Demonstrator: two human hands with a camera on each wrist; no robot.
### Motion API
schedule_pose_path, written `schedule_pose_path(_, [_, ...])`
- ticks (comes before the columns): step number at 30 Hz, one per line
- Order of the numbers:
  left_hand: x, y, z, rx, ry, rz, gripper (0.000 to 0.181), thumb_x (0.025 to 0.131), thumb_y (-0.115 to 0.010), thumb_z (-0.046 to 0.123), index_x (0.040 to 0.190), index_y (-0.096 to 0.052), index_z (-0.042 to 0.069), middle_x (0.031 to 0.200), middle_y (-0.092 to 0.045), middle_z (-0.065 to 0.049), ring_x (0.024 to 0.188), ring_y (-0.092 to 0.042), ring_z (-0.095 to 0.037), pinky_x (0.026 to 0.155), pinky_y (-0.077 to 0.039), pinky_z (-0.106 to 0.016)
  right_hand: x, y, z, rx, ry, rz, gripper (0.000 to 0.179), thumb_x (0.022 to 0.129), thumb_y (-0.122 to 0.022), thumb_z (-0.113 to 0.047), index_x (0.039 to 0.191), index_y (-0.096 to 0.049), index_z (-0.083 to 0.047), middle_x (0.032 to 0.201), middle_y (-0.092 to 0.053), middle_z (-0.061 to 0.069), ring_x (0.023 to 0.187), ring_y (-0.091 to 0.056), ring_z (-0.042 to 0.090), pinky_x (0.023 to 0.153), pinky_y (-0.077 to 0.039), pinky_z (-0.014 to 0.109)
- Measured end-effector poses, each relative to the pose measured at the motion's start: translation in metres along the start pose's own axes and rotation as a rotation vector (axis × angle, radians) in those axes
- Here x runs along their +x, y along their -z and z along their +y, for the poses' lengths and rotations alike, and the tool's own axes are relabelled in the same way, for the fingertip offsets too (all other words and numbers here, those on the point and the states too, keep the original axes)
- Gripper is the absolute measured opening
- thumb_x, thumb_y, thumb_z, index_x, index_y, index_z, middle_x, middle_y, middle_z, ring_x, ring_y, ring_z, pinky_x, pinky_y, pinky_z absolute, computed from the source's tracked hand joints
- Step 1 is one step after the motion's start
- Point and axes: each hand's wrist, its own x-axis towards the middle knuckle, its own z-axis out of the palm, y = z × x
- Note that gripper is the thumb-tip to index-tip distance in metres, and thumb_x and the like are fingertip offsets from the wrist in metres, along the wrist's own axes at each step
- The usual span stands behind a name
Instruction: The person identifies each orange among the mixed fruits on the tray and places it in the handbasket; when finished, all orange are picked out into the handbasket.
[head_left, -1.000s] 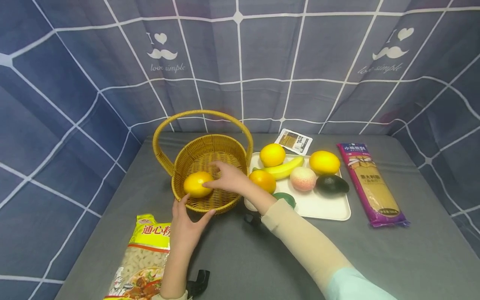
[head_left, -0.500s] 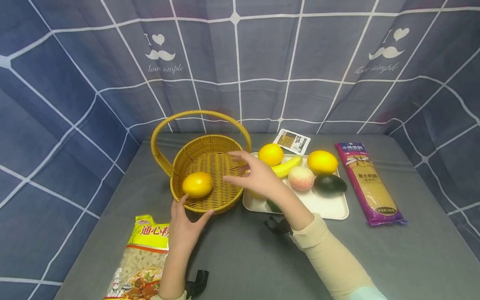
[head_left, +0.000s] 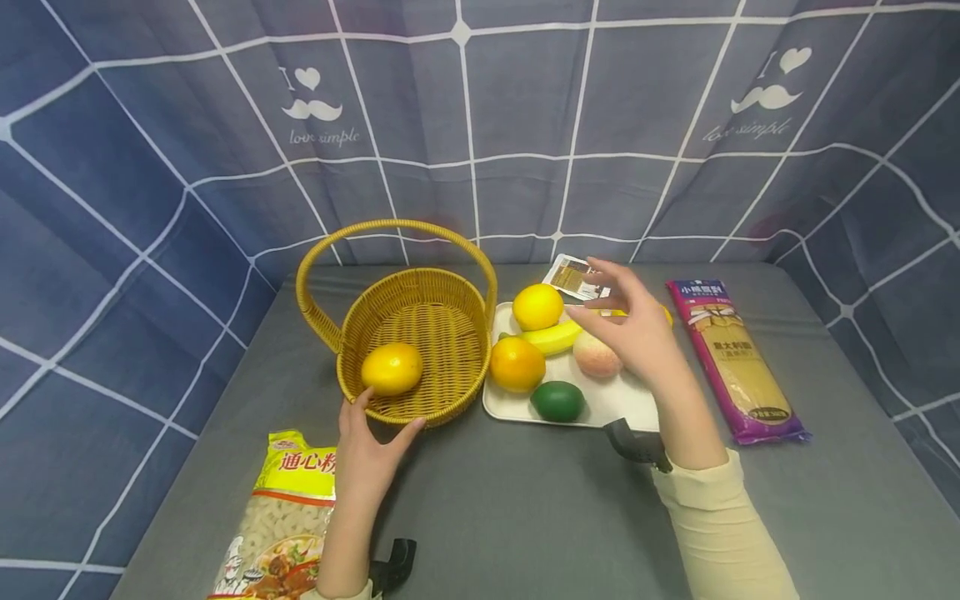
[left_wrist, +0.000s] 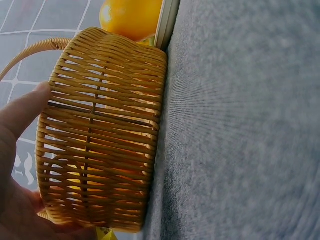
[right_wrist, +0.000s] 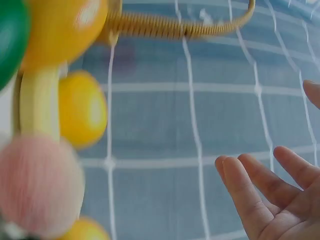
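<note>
My left hand (head_left: 367, 458) holds the near rim of a wicker basket (head_left: 450, 333), thumb and fingers spread along it. Inside the basket, at the left, lies a yellow oval fruit (head_left: 392, 369). My right hand (head_left: 637, 333) hovers over the right part of a white tray (head_left: 510, 408), holding nothing, its fingers apart. Beneath it, a peach (head_left: 597, 357) is partly covered. Also on the tray are a banana (head_left: 553, 339), an orange (head_left: 517, 364), a green oval fruit (head_left: 558, 402) and a yellow fruit (head_left: 537, 307). Another yellow fruit is mostly hidden behind the hand.
A bag of macaroni (head_left: 281, 517) lies at front left, beside my left forearm. To the tray's right is a purple pack of spaghetti (head_left: 738, 362). A small printed packet (head_left: 567, 275) lies behind the tray. The basket's tall handle (head_left: 397, 223) arches up.
My right hand has moved away from the yellow oval fruit, out of the basket and rightward over the tray. That fruit stays in the basket; my left hand keeps its place on the rim.
</note>
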Motion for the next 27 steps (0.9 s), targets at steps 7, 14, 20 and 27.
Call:
schedule_pose_path(7, [0.002,0.001,0.0,-0.001,-0.001,0.007,0.096,0.078,-0.072,0.059,0.149,-0.029,0.012,0.157,-0.011,-0.022,0.136,-0.026,-0.048,0.102,-0.029,-0.065,0.005,0.044,0.039,-0.068,-0.104,0.168,0.072,0.089,-0.068,-0.039,0.15,-0.034,-0.023,0.142,-0.048,0.013,0.115,-0.055,0.034,0.09,-0.049,0.032])
schedule_pose_path(14, [0.002,0.002,0.002,0.001,0.001,0.006,0.096,0.078,-0.072,0.058,0.149,-0.029,0.01,0.157,-0.012,-0.022,0.136,-0.027,-0.048,0.102,-0.029,-0.064,0.01,0.067,0.085,-0.066,-0.247,0.232,0.076,0.091,-0.062,-0.047,0.153,-0.028,-0.019,0.147,-0.041,0.018,0.123,-0.046,0.039,0.1,-0.039,0.054])
schedule_pose_path(20, [0.002,0.001,0.001,0.002,0.002,-0.001,0.097,0.077,-0.072,0.059,0.149,-0.029,0.01,0.157,-0.011,-0.023,0.136,-0.027,-0.048,0.102,-0.029,-0.064,0.01,0.071,0.109,-0.122,-0.289,0.212,0.081,0.091,-0.059,-0.051,0.153,-0.025,-0.013,0.145,-0.041,0.023,0.114,-0.049,0.039,0.096,-0.043,0.053])
schedule_pose_path(27, [0.002,-0.001,0.0,0.01,0.004,0.008,0.096,0.077,-0.073,0.057,0.148,-0.029,0.01,0.157,-0.012,-0.023,0.136,-0.027,-0.048,0.102,-0.029,-0.064,0.013,0.065,0.127,-0.141,-0.318,0.18,0.083,0.091,-0.059,-0.052,0.152,-0.025,-0.008,0.148,-0.034,0.027,0.124,-0.04,0.045,0.097,-0.041,0.054])
